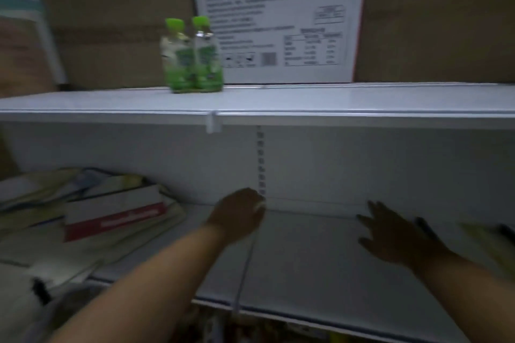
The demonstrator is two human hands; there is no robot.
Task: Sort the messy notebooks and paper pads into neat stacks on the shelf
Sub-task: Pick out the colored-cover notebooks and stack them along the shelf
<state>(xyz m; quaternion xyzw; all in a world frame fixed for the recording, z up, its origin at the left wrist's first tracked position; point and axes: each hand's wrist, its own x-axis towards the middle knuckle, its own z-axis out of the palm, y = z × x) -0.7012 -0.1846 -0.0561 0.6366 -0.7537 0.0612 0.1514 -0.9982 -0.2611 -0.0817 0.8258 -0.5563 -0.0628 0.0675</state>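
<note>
A messy pile of notebooks and paper pads (83,211) lies on the left of the lower white shelf (306,259); a white pad with a red band (117,214) sits on top. My left hand (237,214) reaches deep over the shelf's middle, near the back wall, its fingers curled with nothing visible in them. My right hand (395,234) hovers over the bare shelf to the right, fingers spread and holding nothing. More pads (490,239), blurred, show at the far right edge.
On the upper shelf (278,103) stand two green-capped bottles (192,56), brown cardboard boxes (111,22) and a white printed box (278,14). A slotted upright (261,159) runs down the back wall. The picture is motion-blurred.
</note>
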